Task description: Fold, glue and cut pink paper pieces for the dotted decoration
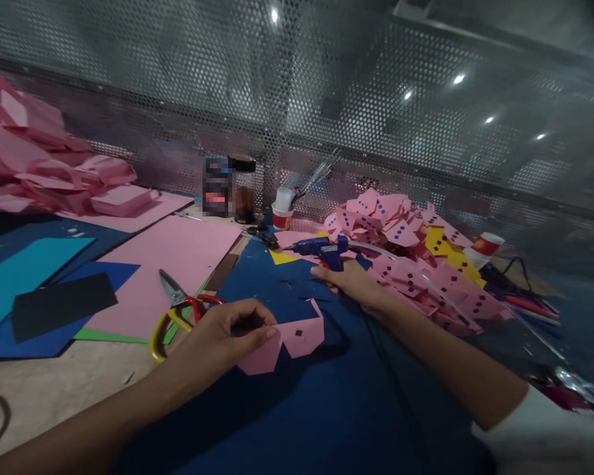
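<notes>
Between the thumb and fingers of my left hand [245,326] is a folded pink paper cutout [301,338] with a dark diamond on it. Its notched edge points down over the blue work surface [356,409]. My right hand [344,280] is wrapped round the handle of a blue hot glue gun [317,247], whose nozzle points left. A clear glue stick [400,254] trails from the back of the gun. Just left of my left hand lie scissors [175,297] with red and yellow handles, partly hidden by my wrist.
Pink paper pieces with diamonds [391,218] are heaped at the right, and plain pink paper pieces [34,145] at the far left. Coloured sheets [173,241] cover the left side. A jar [245,191] and a paper cup [282,216] stand before a perforated metal panel [202,86].
</notes>
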A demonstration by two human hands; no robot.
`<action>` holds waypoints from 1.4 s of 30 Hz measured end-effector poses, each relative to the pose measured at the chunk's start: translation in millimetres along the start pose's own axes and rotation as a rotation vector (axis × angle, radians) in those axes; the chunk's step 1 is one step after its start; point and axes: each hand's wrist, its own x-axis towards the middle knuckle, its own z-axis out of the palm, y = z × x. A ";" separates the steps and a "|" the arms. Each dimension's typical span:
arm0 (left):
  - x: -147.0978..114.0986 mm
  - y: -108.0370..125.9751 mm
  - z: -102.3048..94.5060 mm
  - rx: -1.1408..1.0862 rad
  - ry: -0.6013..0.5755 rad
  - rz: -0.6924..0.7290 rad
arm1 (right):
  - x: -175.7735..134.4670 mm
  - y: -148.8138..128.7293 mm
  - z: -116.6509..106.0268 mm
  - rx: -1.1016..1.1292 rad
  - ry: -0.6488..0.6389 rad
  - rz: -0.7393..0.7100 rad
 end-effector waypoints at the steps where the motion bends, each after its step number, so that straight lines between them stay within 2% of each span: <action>1: -0.9 -1.6 -1.0 0.003 0.003 -0.003 | 4.2 0.3 3.8 -0.003 -0.025 -0.002; 7: -5.0 -3.0 0.0 0.046 0.017 0.005 | 24.9 12.9 23.2 -0.075 -0.070 0.041; 10: -5.6 -0.8 0.6 0.070 0.012 0.018 | 32.7 18.7 27.8 -0.117 -0.060 0.086; 14: -5.3 -0.8 -0.1 0.060 -0.001 0.003 | 38.9 22.7 31.8 -0.193 -0.079 0.076; 27: -3.8 -1.8 0.3 0.018 -0.021 -0.007 | 36.7 14.7 38.1 -0.378 -0.049 0.061; 42: -4.8 -2.5 1.2 0.011 -0.016 -0.021 | 38.3 17.1 39.5 -0.413 -0.035 0.020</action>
